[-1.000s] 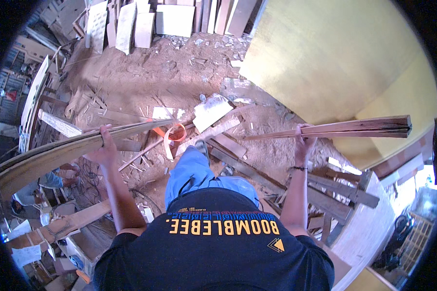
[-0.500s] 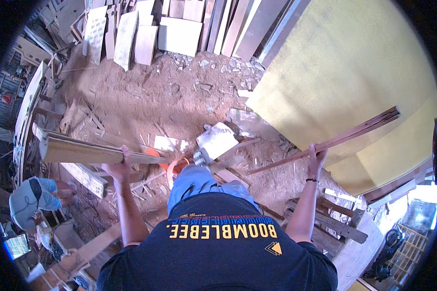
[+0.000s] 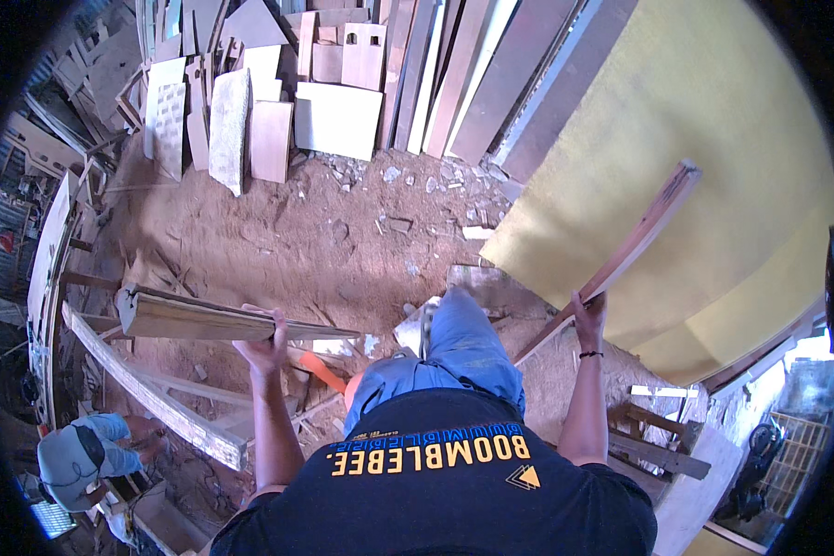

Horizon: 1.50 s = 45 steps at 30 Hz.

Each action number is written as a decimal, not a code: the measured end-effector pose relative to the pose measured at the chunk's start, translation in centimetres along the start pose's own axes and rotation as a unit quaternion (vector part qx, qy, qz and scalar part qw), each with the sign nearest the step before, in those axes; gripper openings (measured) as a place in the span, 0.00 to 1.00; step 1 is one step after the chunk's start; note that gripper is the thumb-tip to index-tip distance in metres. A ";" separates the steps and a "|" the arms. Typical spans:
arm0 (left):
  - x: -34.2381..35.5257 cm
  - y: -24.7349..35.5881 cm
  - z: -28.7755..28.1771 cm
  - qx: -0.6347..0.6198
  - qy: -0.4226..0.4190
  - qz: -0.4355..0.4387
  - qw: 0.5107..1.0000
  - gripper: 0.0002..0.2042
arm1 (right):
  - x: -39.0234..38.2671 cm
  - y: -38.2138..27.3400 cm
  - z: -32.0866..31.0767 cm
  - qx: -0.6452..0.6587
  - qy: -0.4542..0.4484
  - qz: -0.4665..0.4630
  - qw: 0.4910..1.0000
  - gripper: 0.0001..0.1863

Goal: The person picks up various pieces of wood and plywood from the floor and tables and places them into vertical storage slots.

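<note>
My left hand [image 3: 264, 347] is closed round a wide wooden plank [image 3: 195, 320], its broad rough end out to the left and its thin-looking end in front of my body. My right hand [image 3: 590, 321] grips a long, narrow reddish wooden strip [image 3: 641, 232]. That strip slants from low near my leg up to the far right, its upper end in front of a large yellow sheet [image 3: 732, 232]. My hands are far apart, one on each side of my body. Part of the strip's lower end is hidden beside my leg.
Many boards and panels [image 3: 338, 119] lean in a row at the far side. Stone rubble [image 3: 398, 224] lies on the dirt floor. A long pale beam [image 3: 157, 389] stretches below the plank, near an orange object [image 3: 322, 371]. Another person [image 3: 79, 459] bends over at the lower left.
I have stepped forward, so the leaning boards look closer and one leg is now raised ahead. The plank has shifted right in view. The reddish strip now points more steeply away.
</note>
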State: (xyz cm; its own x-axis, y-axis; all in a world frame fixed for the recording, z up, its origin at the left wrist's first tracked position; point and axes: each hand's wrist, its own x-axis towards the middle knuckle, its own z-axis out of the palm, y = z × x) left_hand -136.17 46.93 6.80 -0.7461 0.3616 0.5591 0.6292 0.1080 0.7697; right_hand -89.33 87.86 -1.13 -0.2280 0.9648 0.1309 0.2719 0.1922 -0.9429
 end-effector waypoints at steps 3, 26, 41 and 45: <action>3.8 -1.7 3.2 -0.029 0.028 0.040 0.998 0.05 | 5.2 -5.1 3.2 -0.027 -0.039 -0.043 0.998 0.16; 41.6 -14.7 35.1 -0.113 -0.020 0.007 0.993 0.10 | 57.8 -13.5 35.3 0.495 -0.231 -0.040 0.836 0.32; 63.9 -30.6 51.4 -0.196 -0.148 0.066 0.967 0.16 | 81.1 -12.1 63.8 0.446 -0.002 -0.046 0.894 0.18; 67.2 -32.0 53.3 -0.209 -0.152 0.054 0.964 0.15 | 85.1 -11.9 67.2 0.425 0.039 -0.008 0.904 0.19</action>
State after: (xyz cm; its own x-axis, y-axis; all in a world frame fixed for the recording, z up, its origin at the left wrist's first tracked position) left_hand -194.86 117.13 3.32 -0.5434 0.6108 0.5759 0.5087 -0.3060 0.8047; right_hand -174.74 155.68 0.63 -0.1492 0.9793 0.1371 -0.5555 0.0317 -0.8309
